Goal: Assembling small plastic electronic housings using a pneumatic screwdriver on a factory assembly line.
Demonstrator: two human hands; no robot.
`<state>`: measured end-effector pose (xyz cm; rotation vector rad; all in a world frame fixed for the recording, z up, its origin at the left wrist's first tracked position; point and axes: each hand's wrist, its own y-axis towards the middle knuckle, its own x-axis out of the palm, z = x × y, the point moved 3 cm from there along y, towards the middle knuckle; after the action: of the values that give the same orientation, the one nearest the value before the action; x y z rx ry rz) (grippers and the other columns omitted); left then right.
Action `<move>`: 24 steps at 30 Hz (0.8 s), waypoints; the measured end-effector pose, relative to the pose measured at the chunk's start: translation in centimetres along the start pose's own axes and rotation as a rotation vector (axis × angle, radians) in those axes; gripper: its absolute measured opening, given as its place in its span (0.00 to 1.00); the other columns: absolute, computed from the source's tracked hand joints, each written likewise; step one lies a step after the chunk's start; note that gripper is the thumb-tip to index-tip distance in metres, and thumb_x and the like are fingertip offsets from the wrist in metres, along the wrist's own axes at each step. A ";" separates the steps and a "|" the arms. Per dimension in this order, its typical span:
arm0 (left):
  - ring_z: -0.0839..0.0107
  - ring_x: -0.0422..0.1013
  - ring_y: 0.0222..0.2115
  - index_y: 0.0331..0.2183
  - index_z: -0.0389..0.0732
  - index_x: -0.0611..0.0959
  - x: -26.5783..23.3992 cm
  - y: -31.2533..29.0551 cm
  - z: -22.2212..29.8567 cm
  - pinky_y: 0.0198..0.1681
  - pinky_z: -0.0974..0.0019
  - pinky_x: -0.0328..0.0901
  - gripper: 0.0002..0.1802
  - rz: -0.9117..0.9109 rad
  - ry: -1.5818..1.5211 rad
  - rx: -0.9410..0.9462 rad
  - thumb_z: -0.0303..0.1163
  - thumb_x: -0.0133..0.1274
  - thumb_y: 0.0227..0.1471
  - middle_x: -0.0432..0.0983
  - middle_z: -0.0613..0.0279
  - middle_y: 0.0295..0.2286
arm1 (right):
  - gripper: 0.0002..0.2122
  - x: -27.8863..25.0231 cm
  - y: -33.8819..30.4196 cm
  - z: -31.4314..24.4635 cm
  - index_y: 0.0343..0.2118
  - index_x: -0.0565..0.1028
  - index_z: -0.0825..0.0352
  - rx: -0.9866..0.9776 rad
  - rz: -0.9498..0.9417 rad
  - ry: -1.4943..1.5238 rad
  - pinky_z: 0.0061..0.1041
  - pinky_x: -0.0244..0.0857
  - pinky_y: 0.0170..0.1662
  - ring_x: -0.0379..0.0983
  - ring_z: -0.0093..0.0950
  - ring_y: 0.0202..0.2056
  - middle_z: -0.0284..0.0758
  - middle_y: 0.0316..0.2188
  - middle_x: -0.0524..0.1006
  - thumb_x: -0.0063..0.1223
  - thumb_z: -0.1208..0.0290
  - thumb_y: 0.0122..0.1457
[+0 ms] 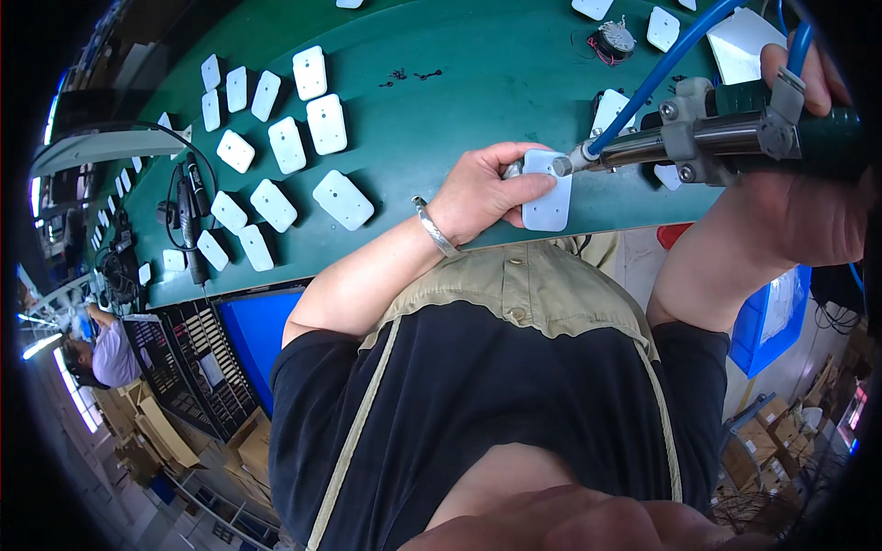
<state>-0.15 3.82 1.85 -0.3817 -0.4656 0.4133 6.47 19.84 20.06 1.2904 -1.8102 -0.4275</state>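
Note:
My left hand is closed on a white plastic cover with rounded corners and small holes, its thumb lying across the face. Over the cover's upper end sits the clear round tip of a metal fixture, to which a blue air hose runs. My right hand is at the fixture's far right end, fingers curled beside a metal tab. Hose and fixture partly hide that hand, so what it grips does not show clearly.
Several white covers lie spread over the green table. Small dark parts and a round motor-like part lie farther back. A black pen-shaped tool is at the left. A blue bin stands right, below the table; another person is far left.

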 end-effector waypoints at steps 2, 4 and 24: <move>0.81 0.70 0.21 0.39 0.40 0.76 0.0 0.0 0.2 0.19 0.79 0.66 0.16 0.006 0.001 0.005 0.29 0.54 0.44 0.74 0.66 0.25 | 0.14 0.1 0.0 0.0 0.35 0.68 0.69 0.003 -0.002 -0.009 0.14 0.59 0.09 0.64 0.19 0.10 0.28 0.13 0.69 0.51 0.65 0.50; 0.80 0.69 0.21 0.36 0.39 0.75 0.0 -0.1 0.3 0.19 0.79 0.65 0.14 0.004 -0.032 0.015 0.31 0.56 0.43 0.73 0.67 0.24 | 0.14 0.1 0.1 0.0 0.36 0.68 0.68 0.002 -0.003 -0.013 0.14 0.59 0.09 0.64 0.19 0.11 0.28 0.13 0.69 0.51 0.65 0.50; 0.81 0.69 0.21 0.41 0.39 0.74 -0.6 -0.8 0.7 0.20 0.77 0.68 0.19 0.043 0.049 0.006 0.29 0.56 0.43 0.73 0.65 0.25 | 0.14 1.8 -0.2 1.6 0.37 0.68 0.66 0.027 -0.018 -0.069 0.15 0.61 0.11 0.67 0.20 0.13 0.29 0.16 0.71 0.50 0.65 0.51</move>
<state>-0.78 3.03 2.53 -0.3961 -0.4091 0.4461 5.17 17.81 19.79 1.3264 -1.8684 -0.4636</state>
